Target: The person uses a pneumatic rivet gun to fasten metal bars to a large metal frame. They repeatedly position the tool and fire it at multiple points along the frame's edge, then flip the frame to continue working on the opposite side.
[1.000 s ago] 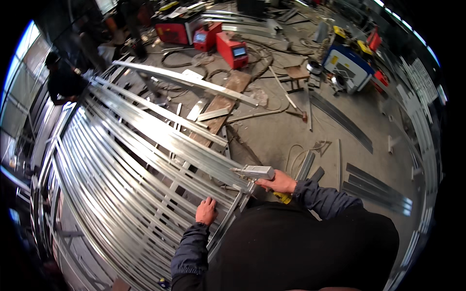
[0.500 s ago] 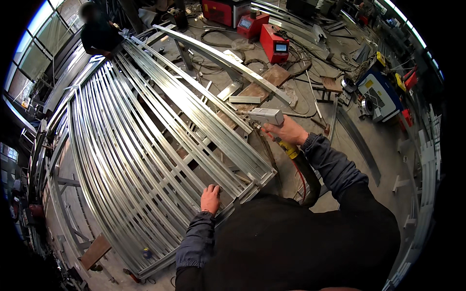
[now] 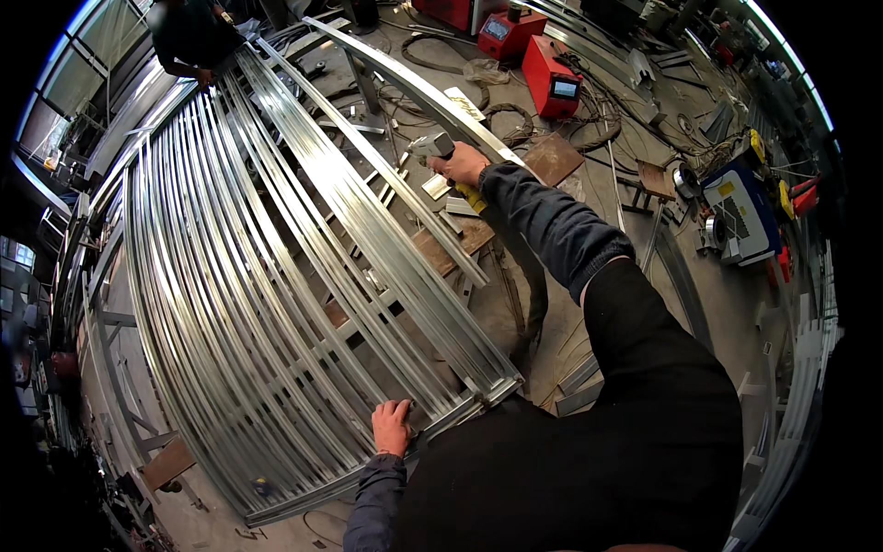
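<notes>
My right hand point(image 3: 462, 166) is closed around the grip of a grey pistol-shaped welding gun point(image 3: 432, 145), stretched out beyond the right side of a large frame of parallel shiny metal bars point(image 3: 303, 235). A yellow piece point(image 3: 471, 198) and a thick dark hose point(image 3: 527, 262) trail from the gun's grip back toward me. Near the frame's close end, my left hand point(image 3: 391, 427) rests on the bars with its fingers bent over one. The fingertips are partly hidden, and the gun's tip is hard to make out.
A person point(image 3: 195, 44) leans over the frame's far left end. A long curved metal beam point(image 3: 409, 87) stands to its right. Red machines point(image 3: 552, 78) with screens, cables, a brown board point(image 3: 554, 160) and a blue-white machine point(image 3: 740, 212) are on the floor.
My right hand has carried the welding gun forward and to the left, away from the frame's near corner, and my arm is stretched further. My left hand has stayed on the bars.
</notes>
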A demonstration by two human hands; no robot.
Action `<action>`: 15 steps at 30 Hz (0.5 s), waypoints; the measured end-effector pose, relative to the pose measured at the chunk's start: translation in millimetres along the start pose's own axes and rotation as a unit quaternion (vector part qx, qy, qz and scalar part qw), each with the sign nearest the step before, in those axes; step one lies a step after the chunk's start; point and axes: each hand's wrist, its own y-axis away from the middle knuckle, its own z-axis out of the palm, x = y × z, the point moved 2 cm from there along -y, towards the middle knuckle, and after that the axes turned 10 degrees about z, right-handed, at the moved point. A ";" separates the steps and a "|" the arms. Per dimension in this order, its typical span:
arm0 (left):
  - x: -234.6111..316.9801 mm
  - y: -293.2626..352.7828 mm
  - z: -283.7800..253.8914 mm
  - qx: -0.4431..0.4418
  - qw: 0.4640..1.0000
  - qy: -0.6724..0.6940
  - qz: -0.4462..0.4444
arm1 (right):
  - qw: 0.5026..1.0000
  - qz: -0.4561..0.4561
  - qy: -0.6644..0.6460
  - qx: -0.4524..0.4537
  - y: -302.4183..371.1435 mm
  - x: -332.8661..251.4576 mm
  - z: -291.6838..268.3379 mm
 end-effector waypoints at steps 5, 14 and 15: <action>0.1 -1.5 2.4 0.004 0.998 0.008 -0.057 | 0.999 0.023 0.017 0.033 -82.7 51.6 60.3; 13.7 -4.8 2.1 0.015 0.991 0.034 -0.125 | 0.990 0.100 -0.097 -0.012 -81.9 32.2 113.8; 13.5 -5.4 3.4 0.012 0.991 0.038 -0.129 | 0.991 0.096 -0.090 0.009 -71.4 26.9 118.9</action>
